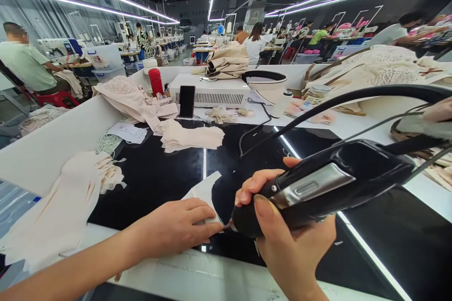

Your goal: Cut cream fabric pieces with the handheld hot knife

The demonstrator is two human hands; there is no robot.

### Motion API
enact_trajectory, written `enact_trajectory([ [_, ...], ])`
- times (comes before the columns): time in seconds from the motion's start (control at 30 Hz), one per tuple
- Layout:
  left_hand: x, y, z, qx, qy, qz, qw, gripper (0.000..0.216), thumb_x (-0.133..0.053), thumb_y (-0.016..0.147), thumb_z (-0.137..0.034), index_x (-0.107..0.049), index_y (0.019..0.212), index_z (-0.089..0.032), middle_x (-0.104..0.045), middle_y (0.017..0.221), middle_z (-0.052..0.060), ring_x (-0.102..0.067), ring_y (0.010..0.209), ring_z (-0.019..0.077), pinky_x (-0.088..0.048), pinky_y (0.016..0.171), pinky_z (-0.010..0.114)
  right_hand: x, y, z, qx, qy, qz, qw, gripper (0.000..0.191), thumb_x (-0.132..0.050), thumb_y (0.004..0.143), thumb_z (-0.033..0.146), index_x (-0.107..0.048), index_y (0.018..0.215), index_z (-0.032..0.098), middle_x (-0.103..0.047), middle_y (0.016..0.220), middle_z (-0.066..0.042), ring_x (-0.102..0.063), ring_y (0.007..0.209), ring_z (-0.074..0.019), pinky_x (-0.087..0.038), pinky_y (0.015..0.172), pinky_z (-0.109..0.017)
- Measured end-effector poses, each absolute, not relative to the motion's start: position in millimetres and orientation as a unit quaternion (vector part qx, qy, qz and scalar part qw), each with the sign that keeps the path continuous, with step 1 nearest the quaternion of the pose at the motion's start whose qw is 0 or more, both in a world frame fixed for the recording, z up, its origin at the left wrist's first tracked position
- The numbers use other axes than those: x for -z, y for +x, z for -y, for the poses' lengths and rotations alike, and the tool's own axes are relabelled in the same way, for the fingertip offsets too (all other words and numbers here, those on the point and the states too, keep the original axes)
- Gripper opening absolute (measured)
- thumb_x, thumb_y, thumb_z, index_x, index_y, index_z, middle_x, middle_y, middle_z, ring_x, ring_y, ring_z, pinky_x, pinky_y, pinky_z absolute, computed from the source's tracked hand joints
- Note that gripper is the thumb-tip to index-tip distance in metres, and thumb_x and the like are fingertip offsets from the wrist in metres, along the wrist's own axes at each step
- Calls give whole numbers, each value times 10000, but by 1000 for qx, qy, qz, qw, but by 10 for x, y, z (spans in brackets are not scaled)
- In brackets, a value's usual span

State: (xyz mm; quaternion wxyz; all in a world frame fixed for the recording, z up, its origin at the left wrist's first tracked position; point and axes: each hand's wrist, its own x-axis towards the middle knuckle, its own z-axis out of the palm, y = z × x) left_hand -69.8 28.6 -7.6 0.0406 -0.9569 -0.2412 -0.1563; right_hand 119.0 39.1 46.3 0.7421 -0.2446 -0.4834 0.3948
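Observation:
My right hand (282, 225) is wrapped round a bulky black handheld power tool (328, 183) with a silver panel and a cable at its rear. The tool's small metal tip (229, 226) points left, close to my left fingertips. My left hand (187, 225) lies flat, fingers stretched out, on a small cream fabric piece (205, 190) with a curved edge. That piece rests on the glossy black tabletop (141, 197). My left palm and fingers cover part of it. Whether the tip touches the fabric, I cannot tell.
A stack of cream fabric pieces (192, 135) lies beyond my hands; draped fabric (74, 197) hangs over the left edge. Behind are a phone (187, 101), a red bottle (155, 82) and a white vented box (208, 91). A thick black hose (318, 108) arcs at right. Other people sit at sewing machines.

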Motion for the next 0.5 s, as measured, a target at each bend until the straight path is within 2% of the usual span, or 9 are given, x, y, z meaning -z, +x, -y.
enact_trajectory([
  [0.1,83,-703,-285,164,-956,243,30,225,-552,1093,-237,-605,1290,-141,-684,1174,96,-669,1123,211,-555,1042,325,-455,1199,-392,-401,-237,485,740,524,-757,792,46,-606,1228,296,-708,807,50,-644,582,-130,-590,533,-265],
  [0.37,116,-713,-268,185,-950,251,13,212,-513,1111,-240,-625,1268,-150,-690,1175,100,-669,1135,211,-549,1050,324,-433,1216,-406,-393,-265,495,728,466,-814,838,181,-616,1237,318,-691,804,48,-628,598,-150,-563,532,-298],
  [0.5,136,-715,-268,191,-948,255,12,205,-558,1090,-235,-631,1263,-151,-687,1182,108,-668,1126,206,-550,1064,327,-457,1216,-463,-383,-272,481,740,452,-824,838,193,-623,1222,320,-697,804,50,-642,599,-151,-568,549,-303],
])
